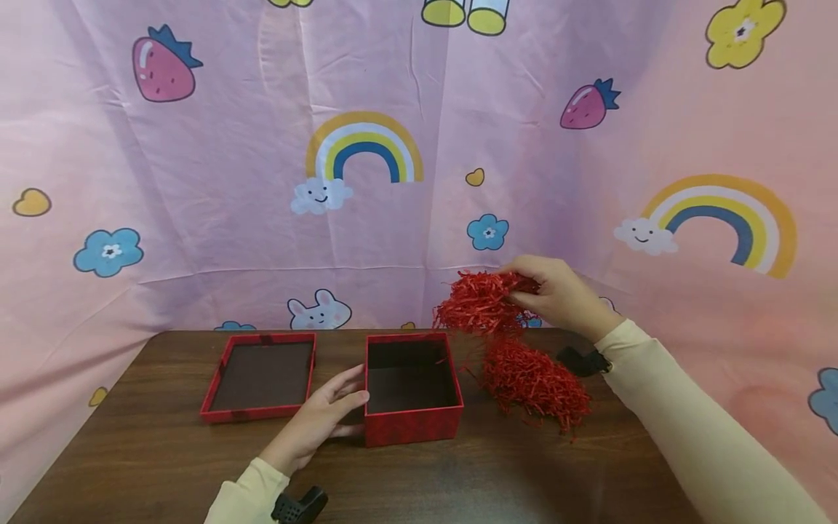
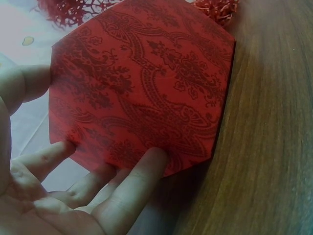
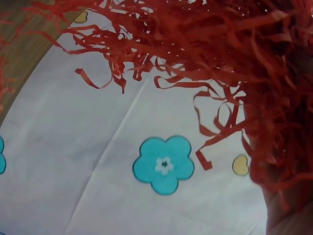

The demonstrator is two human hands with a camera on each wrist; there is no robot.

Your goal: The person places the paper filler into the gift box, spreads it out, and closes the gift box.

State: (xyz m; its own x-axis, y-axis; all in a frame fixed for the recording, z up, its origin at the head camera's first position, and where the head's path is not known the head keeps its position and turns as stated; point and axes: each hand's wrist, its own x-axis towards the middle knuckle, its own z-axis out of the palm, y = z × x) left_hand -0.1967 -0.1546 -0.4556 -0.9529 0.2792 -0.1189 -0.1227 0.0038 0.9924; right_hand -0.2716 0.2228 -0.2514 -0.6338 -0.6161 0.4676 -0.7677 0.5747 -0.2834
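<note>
while right hand (image 1: 559, 295) grips red shreds (image 1: 478, 300), left hand (image 1: 318, 416), unclenched, touches box (image 1: 412, 426). brown wood counter (image 1: 511, 477), cartoon cloth (image 1: 229, 182) behind.

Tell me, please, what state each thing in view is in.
Red box: open, upright on the table.
Lid: off the box, hollow side up on the table.
Upper bunch of red shreds: held up.
Lower heap of red shreds: loose on the table.
Left hand: touching the box's side.
Right hand: gripping the upper bunch.
</note>
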